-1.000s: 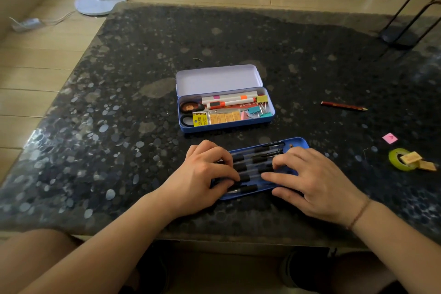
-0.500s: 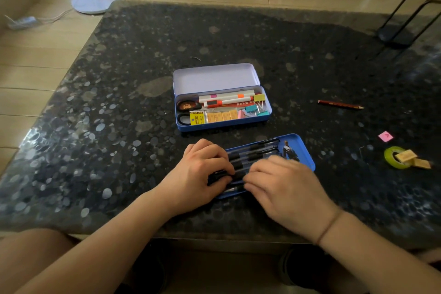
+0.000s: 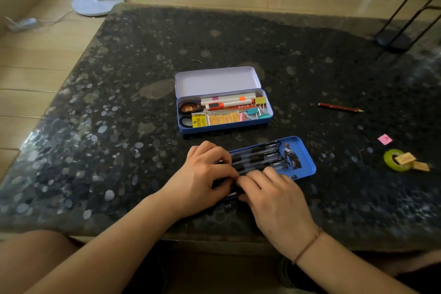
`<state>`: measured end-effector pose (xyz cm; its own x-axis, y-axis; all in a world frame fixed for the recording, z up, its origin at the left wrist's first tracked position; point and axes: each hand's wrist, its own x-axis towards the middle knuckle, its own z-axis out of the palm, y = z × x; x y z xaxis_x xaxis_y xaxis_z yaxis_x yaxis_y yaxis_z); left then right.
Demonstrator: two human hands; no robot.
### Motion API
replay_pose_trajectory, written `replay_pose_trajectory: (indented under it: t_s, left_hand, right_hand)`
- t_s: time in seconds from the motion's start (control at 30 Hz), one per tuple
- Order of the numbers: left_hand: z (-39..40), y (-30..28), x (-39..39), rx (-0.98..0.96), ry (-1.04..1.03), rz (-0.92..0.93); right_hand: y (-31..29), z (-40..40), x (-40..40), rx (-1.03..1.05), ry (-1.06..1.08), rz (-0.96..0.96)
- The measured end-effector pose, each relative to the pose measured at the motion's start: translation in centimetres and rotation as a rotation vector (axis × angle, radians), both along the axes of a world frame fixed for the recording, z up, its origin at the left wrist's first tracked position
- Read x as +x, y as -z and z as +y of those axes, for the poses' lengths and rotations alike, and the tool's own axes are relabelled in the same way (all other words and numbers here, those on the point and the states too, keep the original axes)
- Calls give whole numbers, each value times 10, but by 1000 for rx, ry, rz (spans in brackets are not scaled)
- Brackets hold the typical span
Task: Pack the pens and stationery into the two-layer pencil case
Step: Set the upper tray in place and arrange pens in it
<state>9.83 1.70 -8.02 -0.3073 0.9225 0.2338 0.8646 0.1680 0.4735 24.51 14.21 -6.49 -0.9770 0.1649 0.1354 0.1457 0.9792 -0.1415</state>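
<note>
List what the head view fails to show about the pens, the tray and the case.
- Near end of the blue tray: covered by the left hand and right hand.
- Pens: count uncertain, hands overlap them.
- Yellow eraser label in the case: too small to read.
- Each hand's grip: fingertips hidden.

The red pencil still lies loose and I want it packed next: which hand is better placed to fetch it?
Right. The red pencil lies right of the tray, on the right hand side; the left hand would have to cross.
</note>
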Motion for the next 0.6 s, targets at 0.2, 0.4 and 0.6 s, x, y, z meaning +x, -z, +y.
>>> replay_pose_trajectory:
  t_s: [0.2,0.4,0.6]
  left_hand:
    - [-1,0,0,4,7,-60]
    - [3,-8,3,178,-62,-102]
    - [1,-3,9,211,-30,-86]
  right_hand:
    - [-9,24,5,-20,-64,31]
    - [-64,49,12,-661,255,365]
    - [-52,59,-1,-1266,597,269]
